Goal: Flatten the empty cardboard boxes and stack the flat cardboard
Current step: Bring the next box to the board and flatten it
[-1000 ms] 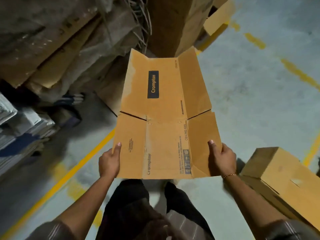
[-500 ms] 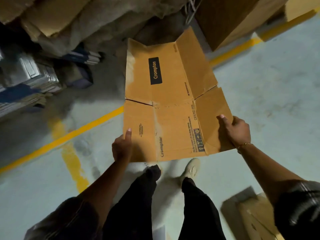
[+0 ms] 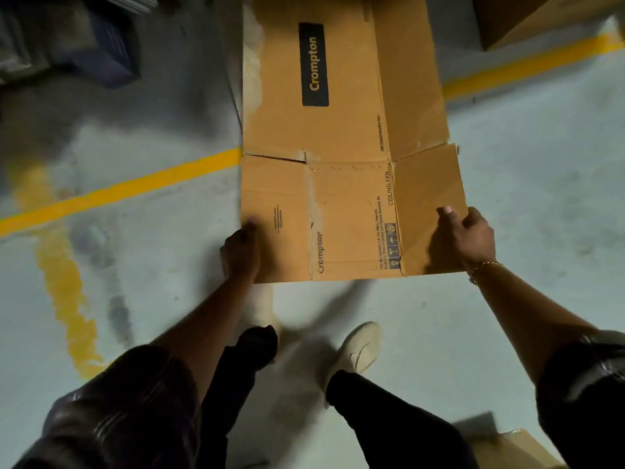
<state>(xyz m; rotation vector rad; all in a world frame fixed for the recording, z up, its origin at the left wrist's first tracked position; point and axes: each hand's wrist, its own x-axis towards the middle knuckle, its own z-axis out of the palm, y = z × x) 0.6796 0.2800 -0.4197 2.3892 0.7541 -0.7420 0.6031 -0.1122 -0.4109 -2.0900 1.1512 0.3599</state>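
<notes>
- Grey concrete floor (image 3: pixel 541 231) fills most of the frame; the pile of cardboard seen in the upper left a second ago has nearly slid out of view.
- A flattened Crompton ceiling-fan carton (image 3: pixel 345 130) is held out above the floor at centre. It looks larger than before, and its far end is now cut off by the top edge.
- A yellow floor line (image 3: pixel 118 191) runs from the left edge behind the carton, lower in the frame than half a second ago.
- The corner of a brown cardboard box (image 3: pixel 527 15) sits in the upper right.
- The right hand (image 3: pixel 468 238) grips the carton's near right flap as before, thumb on top.
- The left hand (image 3: pixel 240 252), blurred, holds the near left edge, thumb on top.
- A pale shoe (image 3: pixel 362 346) shows below centre.
</notes>
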